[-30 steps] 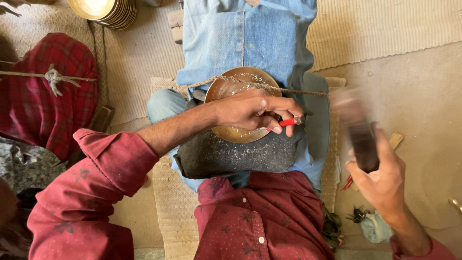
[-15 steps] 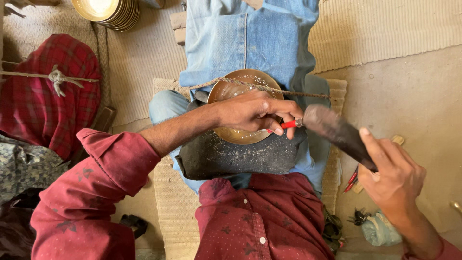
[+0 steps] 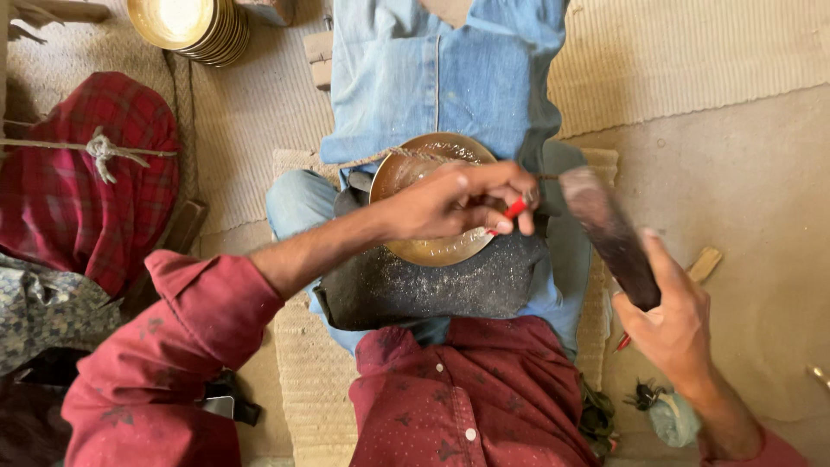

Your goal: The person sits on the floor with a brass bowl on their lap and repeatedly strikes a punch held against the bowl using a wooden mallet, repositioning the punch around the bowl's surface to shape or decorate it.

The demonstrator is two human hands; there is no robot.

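A round brass plate (image 3: 415,246) lies on a dark grey pad (image 3: 432,285) across my lap. My left hand (image 3: 458,201) rests over the plate, its fingers pinched around a small red-handled tool (image 3: 515,208) held against the plate's right side. My right hand (image 3: 670,316) grips the lower end of a dark wooden mallet (image 3: 609,235), whose upper end sits just right of the red tool. Fine metal dust speckles the pad. Most of the plate's middle is hidden by my left hand.
A stack of brass plates (image 3: 192,24) stands at the top left. A red checked bundle tied with cord (image 3: 82,173) lies at the left. A person in a blue shirt (image 3: 450,78) sits facing me. Small tools and a wooden stick (image 3: 705,262) lie on the floor at right.
My right hand has swung the mallet from the raised, blurred position at the right down and left, up to the red tool. The left hand has stayed on the plate.
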